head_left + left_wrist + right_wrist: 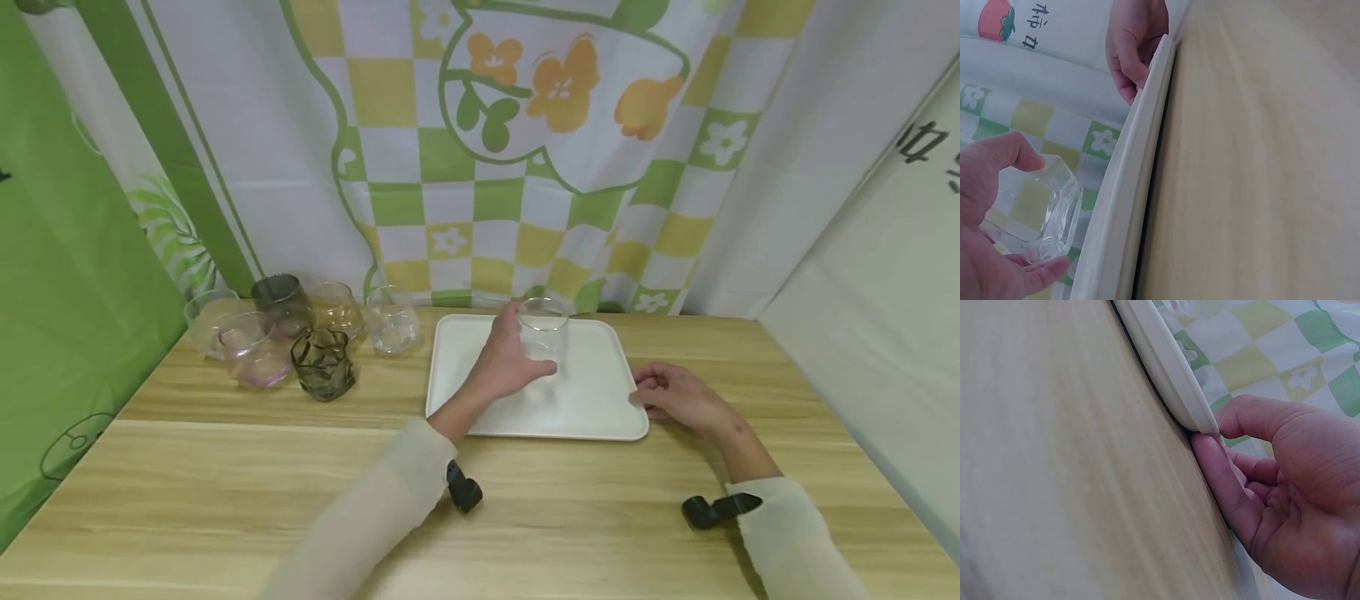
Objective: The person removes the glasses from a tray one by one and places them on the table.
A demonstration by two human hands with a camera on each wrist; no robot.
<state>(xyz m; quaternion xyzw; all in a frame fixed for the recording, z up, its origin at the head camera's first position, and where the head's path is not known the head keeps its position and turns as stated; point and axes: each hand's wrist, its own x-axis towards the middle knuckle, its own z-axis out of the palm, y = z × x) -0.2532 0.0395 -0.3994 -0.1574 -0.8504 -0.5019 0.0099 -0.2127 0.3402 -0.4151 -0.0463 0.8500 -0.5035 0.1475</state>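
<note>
A clear drinking glass [545, 337] is in my left hand [506, 358], over the white tray [588, 408]. In the left wrist view, thumb and fingers curl round the faceted glass [1063, 215], its base close to the tray's surface. My right hand [678, 400] is at the tray's right edge, near the front corner. The right wrist view has its thumb and index finger [1216, 462] pinching the tray rim [1191, 403], one above and one below. The tray lies on the wooden table.
Left of the tray stands a group of several glasses: a dark grey one [281, 304], an amber one [339, 312], a clear one [393, 323], a pinkish one [257, 354] and a dark wavy one [324, 367]. A checkered curtain [495, 192] hangs behind the table.
</note>
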